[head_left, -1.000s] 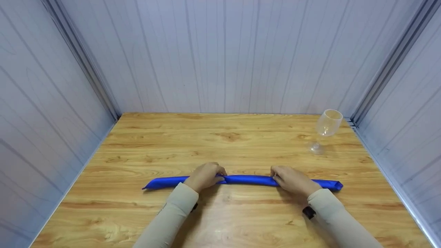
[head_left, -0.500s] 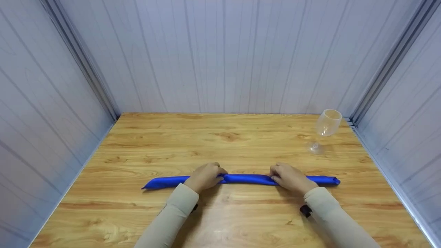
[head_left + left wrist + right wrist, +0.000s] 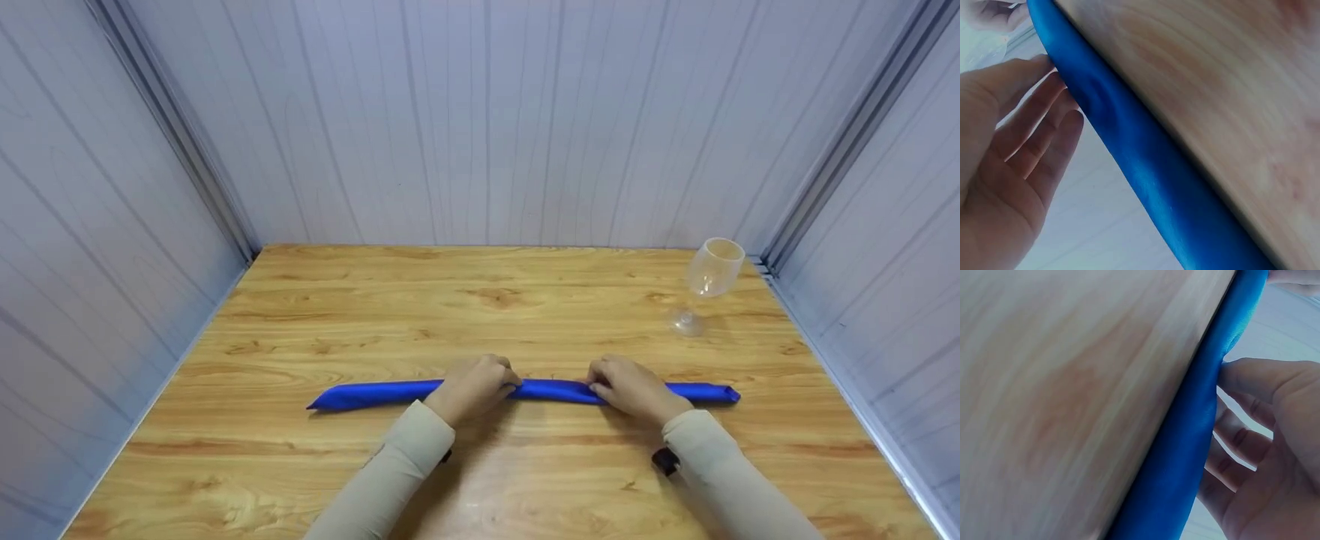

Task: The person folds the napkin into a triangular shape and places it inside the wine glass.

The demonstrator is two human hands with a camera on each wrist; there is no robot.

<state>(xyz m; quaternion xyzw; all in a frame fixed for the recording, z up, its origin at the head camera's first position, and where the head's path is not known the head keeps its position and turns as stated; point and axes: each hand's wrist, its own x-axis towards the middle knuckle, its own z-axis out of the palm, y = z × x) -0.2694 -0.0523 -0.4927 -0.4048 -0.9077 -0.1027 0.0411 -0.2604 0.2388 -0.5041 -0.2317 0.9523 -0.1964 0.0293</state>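
Observation:
A shiny blue cloth (image 3: 375, 394) lies rolled into a long thin tube across the table, its left end tapering to a point. My left hand (image 3: 474, 388) holds the roll left of its right half, thumb on the near side and fingers over the far side. In the left wrist view, its fingertips meet the edge of the cloth (image 3: 1129, 146). Further right, my right hand (image 3: 634, 388) pinches the roll. The right wrist view shows that thumb pressing a dent into the cloth (image 3: 1185, 422), with the fingers spread along the other side.
A clear wine glass (image 3: 714, 268) stands upright at the back right of the wooden table (image 3: 495, 322). Pale panel walls (image 3: 480, 127) enclose the table at the back and on both sides.
My left hand has moved to the right along the roll, closer to the right hand. Earlier, the right hand and the roll's right end shifted slightly left.

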